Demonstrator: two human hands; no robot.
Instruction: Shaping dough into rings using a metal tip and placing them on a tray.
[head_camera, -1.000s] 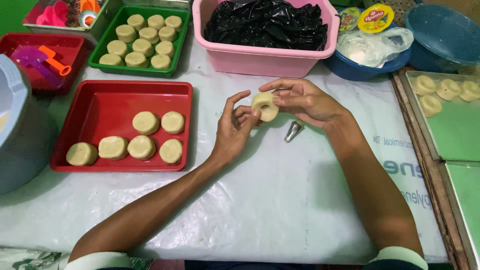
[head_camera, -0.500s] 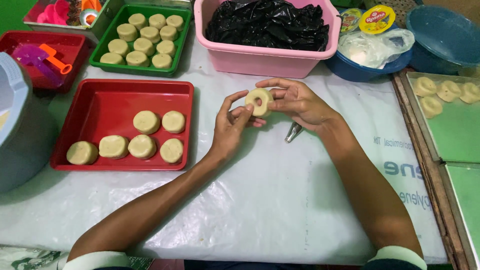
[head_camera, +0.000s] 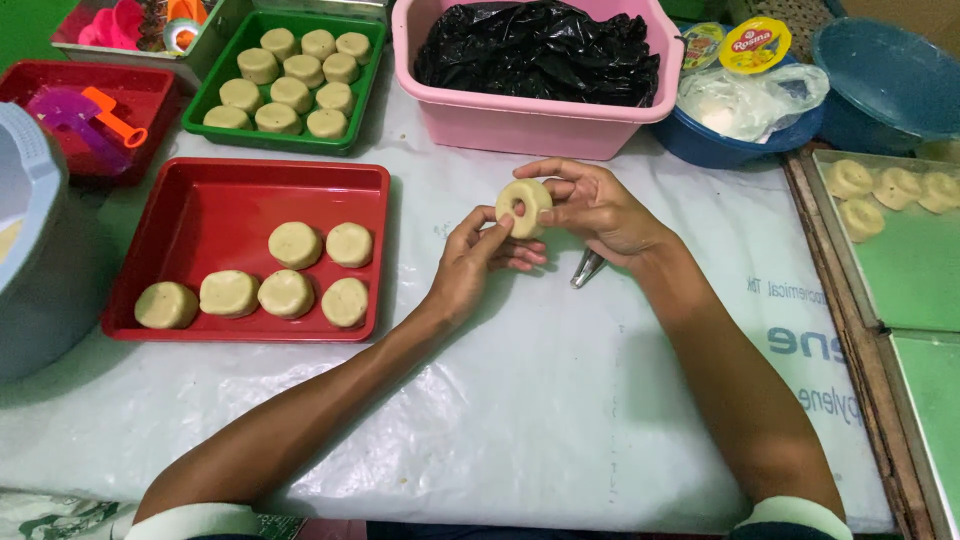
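Observation:
A pale ring of dough (head_camera: 524, 205) with a hole through its middle is held upright above the white plastic table cover (head_camera: 560, 400). My left hand (head_camera: 478, 262) pinches its lower left edge with thumb and fingertips. My right hand (head_camera: 598, 210) grips its right side with the fingers curled around it. A small metal cone-shaped tool (head_camera: 587, 268) lies on the cover just under my right hand.
A red tray (head_camera: 200, 195) at left holds several flat dough discs. Behind it a green tray (head_camera: 240, 135) holds more discs. A pink tub (head_camera: 530, 125) with black plastic, a blue bowl (head_camera: 735, 145) and green-lined trays (head_camera: 900, 270) with dough rings stand around.
The dough piece now shows a clear hole through its middle and is turned more toward the camera. Both hands have stayed in nearly the same place.

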